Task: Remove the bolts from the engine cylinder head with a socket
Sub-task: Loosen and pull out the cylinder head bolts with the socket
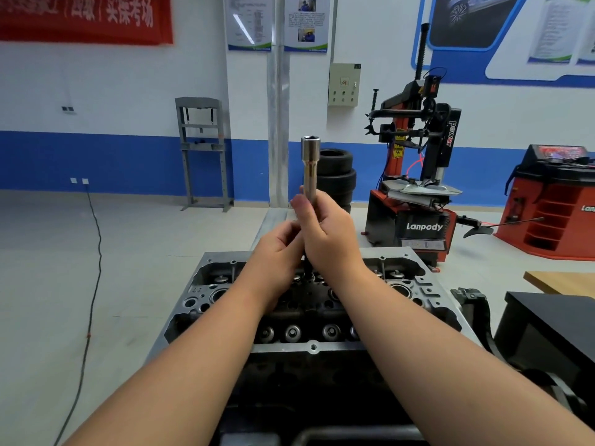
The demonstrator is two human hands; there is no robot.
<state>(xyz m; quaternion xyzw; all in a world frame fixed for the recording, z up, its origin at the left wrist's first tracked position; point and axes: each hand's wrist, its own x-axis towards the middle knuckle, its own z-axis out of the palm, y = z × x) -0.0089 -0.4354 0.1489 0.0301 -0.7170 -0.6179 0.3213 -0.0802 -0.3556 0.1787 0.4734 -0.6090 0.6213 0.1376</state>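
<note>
A long chrome socket (310, 165) stands upright above the engine cylinder head (309, 347), its open end pointing up. My right hand (325, 233) grips the socket's lower part. My left hand (277, 249) sits just below and to the left, fingers curled round the lower end, which is hidden between both hands. A dark shaft (307, 267) shows under the hands, reaching down toward the middle of the head. The head is grey metal with round valve parts in rows and dark bores. I cannot make out any bolts.
A red and black tyre changer (418, 188) stands behind on the right, with stacked tyres (338, 175) next to it. A red balancer cabinet (560, 204) is at far right. A black box (553, 329) and wooden tabletop (560, 281) lie right of the head. A cable (93, 268) runs across the floor at left.
</note>
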